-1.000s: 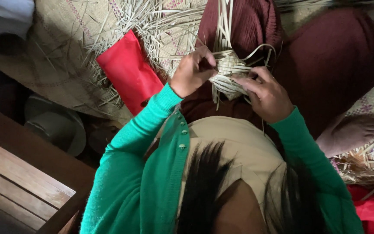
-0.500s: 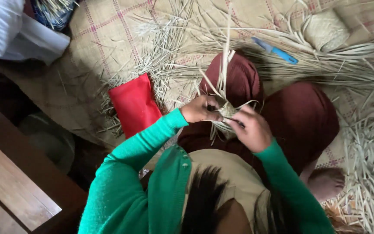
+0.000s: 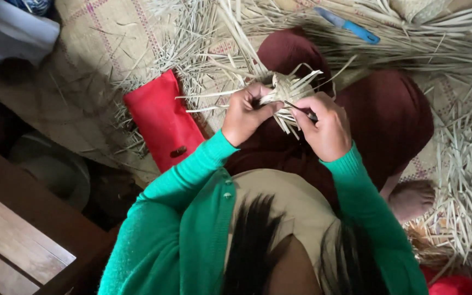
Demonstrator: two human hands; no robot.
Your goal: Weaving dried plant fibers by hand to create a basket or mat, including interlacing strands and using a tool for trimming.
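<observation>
Head view: both hands have moved up-frame to centre top since a second ago. Left hand [image 3: 244,114] pinches the small woven straw piece [image 3: 288,90]; right hand [image 3: 326,128] grips it too, perhaps holding a thin dark tool. Weaving continues.

Loose straw strips [image 3: 465,180] crowd the mat [image 3: 83,65] — red pouch [image 3: 162,120] leftward.

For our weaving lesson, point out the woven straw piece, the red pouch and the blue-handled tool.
woven straw piece [image 3: 286,90], head view, its plaited middle between the hands.
red pouch [image 3: 162,120], head view, middle of the cloth.
blue-handled tool [image 3: 356,28], head view, the blue handle.
</observation>
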